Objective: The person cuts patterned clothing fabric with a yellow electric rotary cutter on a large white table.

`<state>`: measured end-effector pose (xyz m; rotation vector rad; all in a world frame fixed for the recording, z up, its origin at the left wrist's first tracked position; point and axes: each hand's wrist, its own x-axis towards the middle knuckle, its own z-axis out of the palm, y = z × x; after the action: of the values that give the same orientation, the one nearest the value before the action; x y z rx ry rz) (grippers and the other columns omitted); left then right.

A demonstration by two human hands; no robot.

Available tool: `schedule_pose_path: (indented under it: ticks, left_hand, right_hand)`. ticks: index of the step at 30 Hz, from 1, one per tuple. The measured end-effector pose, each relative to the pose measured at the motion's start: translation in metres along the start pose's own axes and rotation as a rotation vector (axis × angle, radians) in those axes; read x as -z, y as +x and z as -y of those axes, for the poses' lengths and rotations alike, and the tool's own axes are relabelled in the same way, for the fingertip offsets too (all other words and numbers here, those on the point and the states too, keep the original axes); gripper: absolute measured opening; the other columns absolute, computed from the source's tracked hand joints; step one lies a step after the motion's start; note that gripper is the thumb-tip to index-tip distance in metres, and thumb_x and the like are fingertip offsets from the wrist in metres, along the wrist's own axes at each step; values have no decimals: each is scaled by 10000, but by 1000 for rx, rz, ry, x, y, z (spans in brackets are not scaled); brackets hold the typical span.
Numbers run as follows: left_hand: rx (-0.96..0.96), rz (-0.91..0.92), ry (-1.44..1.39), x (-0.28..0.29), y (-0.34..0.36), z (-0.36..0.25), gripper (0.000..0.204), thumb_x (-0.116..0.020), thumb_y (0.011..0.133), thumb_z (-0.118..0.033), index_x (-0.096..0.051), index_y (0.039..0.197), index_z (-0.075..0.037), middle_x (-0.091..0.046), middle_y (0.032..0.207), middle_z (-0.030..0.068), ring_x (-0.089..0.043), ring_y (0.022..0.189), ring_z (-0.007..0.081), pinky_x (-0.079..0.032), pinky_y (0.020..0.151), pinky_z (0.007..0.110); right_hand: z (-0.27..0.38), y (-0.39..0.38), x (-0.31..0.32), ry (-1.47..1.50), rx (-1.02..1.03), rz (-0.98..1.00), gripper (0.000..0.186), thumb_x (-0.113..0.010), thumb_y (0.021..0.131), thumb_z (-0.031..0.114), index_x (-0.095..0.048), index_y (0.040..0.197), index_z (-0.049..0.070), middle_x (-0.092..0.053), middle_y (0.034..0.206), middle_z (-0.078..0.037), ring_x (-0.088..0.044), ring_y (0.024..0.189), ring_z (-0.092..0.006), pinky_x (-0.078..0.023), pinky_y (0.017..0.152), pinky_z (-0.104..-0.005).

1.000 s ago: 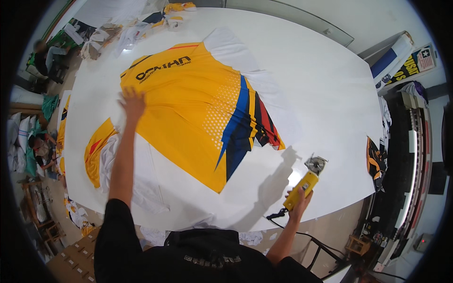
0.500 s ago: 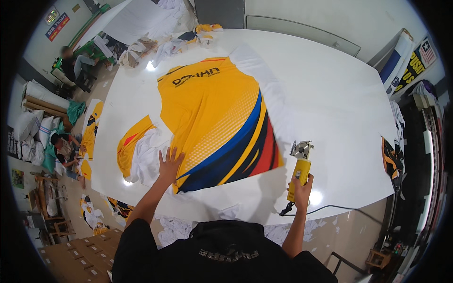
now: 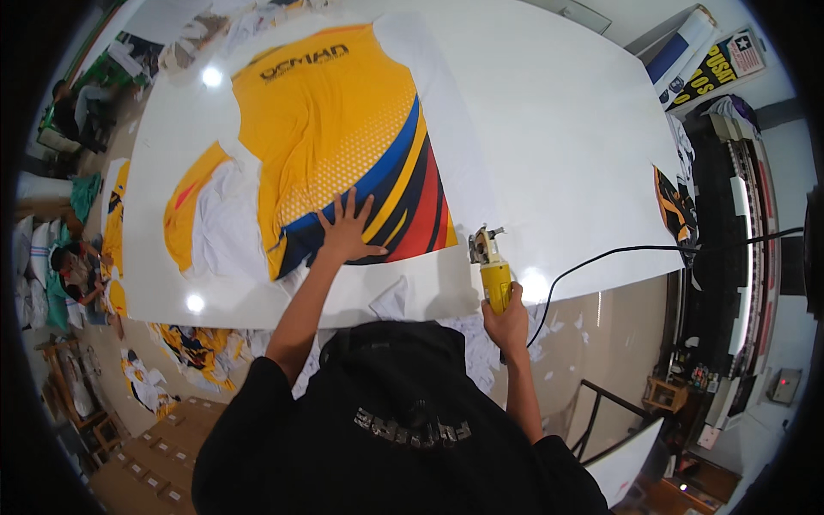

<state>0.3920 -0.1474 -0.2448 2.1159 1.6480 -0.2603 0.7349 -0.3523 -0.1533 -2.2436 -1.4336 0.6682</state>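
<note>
A yellow printed fabric panel, with blue, navy and red stripes along its lower right part, lies spread on the white table. My left hand rests flat on the striped part near the lower edge, fingers spread. My right hand is wrapped round the yellow body of an electric fabric cutter. The cutter's metal head points away from me, just right of the panel's lower right corner. To the panel's left lies a smaller yellow piece beside crumpled white fabric.
A black power cord runs right from the cutter. Fabric scraps lie on the floor along the near side. Cardboard boxes stand at lower left. A person sits on the floor at left, another farther back.
My left hand has slid right along the panel's lower edge onto the stripes. The cutter has come near the panel's lower right corner, still in my right hand. The view has shifted.
</note>
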Motion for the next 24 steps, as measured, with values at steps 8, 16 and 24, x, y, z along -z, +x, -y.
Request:
schedule_pose_path:
  ticks: [8,16,24]
  left_hand:
    - [7,7,-114,-8,-40,5,1469,-977,557,-592,-144,1730,-299,45,1800,171,1,1622,538,-106,1146,884]
    - [-16,57,-85,-6,-40,1,1487,-1012,532,-526,-156,1728,-302,37,1801,156,9,1632,507,-107,1146,888]
    - [-22,35,-104,-5,-42,3,1459,-1012,532,-521,-197,1721,-298,15,1804,144,12,1637,490,-110,1156,880]
  right_hand:
    - [1,-90,-11,-78,-57,164,590,-784,908,250,-445,1337,31,-700,1039,-322,-688,969,-555,-556,790,-594]
    - [14,-63,-37,-57,-4,171,639,-768,933,193,-395,1402,-30,-676,1076,-376,-675,994,-580,-551,801,-580]
    - [30,-60,-42,-63,18,158,634,-769,929,162,-383,1388,-41,-673,1053,-384,-670,995,-591,-551,814,-571]
